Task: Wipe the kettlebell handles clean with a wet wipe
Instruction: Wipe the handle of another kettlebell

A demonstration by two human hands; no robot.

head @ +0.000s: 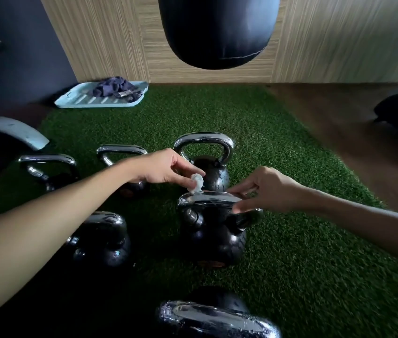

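The left hand (166, 169) pinches a small crumpled white wet wipe (196, 182) between thumb and fingertips and holds it down on the left end of a chrome handle (207, 200). The handle belongs to the black kettlebell (217, 242) standing on the green turf mat (302, 240) in the middle of the view. The right hand (266, 191) pinches the right part of the same handle, with the forefinger over the top and the thumb underneath. Its outline is slightly blurred.

Just behind this one stands another kettlebell (215, 174), upright, its handle loop facing the camera. Three more stand to the left: one (105, 242) under the left forearm and two farther back (49, 172) (119, 152). Another kettlebell handle (217, 318) shows blurred at the bottom edge.

At the far left corner of the mat, against the wall, lies a shallow light-blue tray (76, 102) with a ribbed floor. A crumpled dark-blue cloth (117, 89) is heaped in its right half, and the left half of the tray shows bare.

A dark punching bag (217, 32) hangs above, in front of a wood-panelled wall.
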